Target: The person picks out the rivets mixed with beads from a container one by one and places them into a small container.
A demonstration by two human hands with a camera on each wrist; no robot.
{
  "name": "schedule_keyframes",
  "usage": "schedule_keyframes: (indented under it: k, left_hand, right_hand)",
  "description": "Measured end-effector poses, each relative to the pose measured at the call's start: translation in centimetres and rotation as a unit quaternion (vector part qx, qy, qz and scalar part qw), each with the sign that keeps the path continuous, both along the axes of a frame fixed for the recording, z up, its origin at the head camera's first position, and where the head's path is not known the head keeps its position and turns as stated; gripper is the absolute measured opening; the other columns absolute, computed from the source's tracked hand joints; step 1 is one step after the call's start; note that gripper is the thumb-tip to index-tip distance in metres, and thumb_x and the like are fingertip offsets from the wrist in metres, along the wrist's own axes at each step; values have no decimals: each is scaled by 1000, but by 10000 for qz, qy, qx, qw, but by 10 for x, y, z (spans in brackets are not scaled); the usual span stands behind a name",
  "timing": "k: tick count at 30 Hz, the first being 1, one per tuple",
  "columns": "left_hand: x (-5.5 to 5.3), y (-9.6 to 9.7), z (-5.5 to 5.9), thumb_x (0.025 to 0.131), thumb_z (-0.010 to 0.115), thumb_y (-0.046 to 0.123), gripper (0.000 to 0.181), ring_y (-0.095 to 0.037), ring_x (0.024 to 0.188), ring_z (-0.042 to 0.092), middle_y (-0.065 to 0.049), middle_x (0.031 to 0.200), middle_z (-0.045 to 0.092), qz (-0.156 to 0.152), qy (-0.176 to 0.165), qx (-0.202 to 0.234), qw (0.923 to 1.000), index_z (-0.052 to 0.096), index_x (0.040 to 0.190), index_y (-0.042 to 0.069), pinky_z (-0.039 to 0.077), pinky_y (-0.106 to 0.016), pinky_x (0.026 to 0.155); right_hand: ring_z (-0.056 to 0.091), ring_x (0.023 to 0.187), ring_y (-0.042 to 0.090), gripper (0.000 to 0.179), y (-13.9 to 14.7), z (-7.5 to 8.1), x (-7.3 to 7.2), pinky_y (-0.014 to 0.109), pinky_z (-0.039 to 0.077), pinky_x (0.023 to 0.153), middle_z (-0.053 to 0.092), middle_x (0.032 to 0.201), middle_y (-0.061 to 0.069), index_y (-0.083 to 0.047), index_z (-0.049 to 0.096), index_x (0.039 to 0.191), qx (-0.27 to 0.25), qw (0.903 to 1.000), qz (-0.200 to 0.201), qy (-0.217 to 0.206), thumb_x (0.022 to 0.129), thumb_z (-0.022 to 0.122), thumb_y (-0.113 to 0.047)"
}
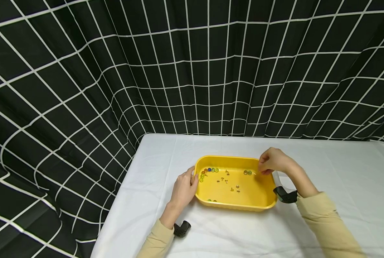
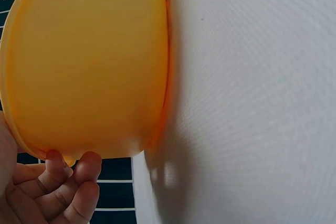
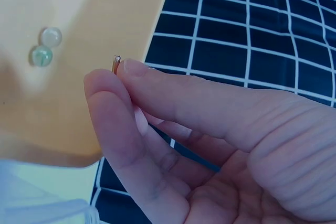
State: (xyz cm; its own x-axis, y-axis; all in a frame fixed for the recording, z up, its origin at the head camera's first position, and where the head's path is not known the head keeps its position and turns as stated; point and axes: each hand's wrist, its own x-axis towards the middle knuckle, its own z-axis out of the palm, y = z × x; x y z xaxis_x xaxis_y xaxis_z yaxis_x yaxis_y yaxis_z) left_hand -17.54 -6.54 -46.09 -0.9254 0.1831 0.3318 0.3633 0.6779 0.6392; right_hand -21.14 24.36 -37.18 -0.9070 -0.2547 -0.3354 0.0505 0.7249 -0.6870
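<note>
A shallow yellow tray [image 1: 243, 199] stands on the white table. My left hand [image 1: 183, 188] grips its left end, thumb at the rim and fingers curled against the outer wall, as the left wrist view shows with the fingers [image 2: 86, 166]. Over the tray's back right corner, my right hand [image 1: 275, 161] pinches a small gold-coloured metal piece [image 3: 116, 64] between thumb and forefinger; most of it is hidden. Several similar small metal pieces [image 1: 226, 181] lie scattered on the tray floor. Glass marbles [image 1: 209, 170] line the back left corner, and two more marbles [image 1: 249, 172] sit near the back right.
A clear plastic container [image 3: 47, 211] is partly visible beside the tray's right end, mostly hidden by hand and wrist camera. Two further marbles [image 1: 215, 201] lie along the tray's front wall. A black curtain with white grid lines [image 1: 208, 89] hangs behind the white-covered table [image 1: 166, 150].
</note>
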Motion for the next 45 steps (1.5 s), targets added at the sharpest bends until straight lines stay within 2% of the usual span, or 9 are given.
schedule_keyframes:
  k: [8, 15, 27, 45]
  left_hand:
    - [0, -1, 1, 92, 54, 11, 37, -3, 47, 37, 5, 58, 43, -33, -57, 19, 10000, 53, 122, -9, 33, -17, 42]
    - [1, -2, 0, 91, 54, 11, 37, -4, 47, 37, 5, 59, 43, -9, -17, 18, 10000, 54, 123, -9, 33, -17, 42]
    - [1, -2, -2, 91, 54, 10, 36, -3, 47, 38, 5, 59, 43, -97, 72, 103, 9999, 54, 122, -10, 34, -17, 42]
    - [2, 1, -1, 91, 54, 10, 36, -3, 46, 36, 5, 57, 42, -97, 36, 82, 9999, 54, 121, -10, 33, -17, 41]
  right_hand:
    - [62, 61, 16, 5, 9, 3, 2, 31, 54, 61, 61, 65, 6, 5, 62, 75, -46, 9997, -218, -93, 77, 65, 1]
    - [61, 60, 16, 7, 15, 7, 7, 31, 54, 61, 61, 65, 6, 5, 61, 72, -150, 9998, -100, 93, 77, 64, 1]
    - [63, 62, 18, 10, 31, 9, 15, 32, 54, 62, 62, 66, 6, 6, 63, 74, -77, 9996, -131, 239, 78, 65, -2]
    - [62, 62, 18, 10, 48, 11, 24, 31, 53, 62, 62, 67, 5, 7, 63, 75, -81, 9993, -306, 183, 79, 65, -2]
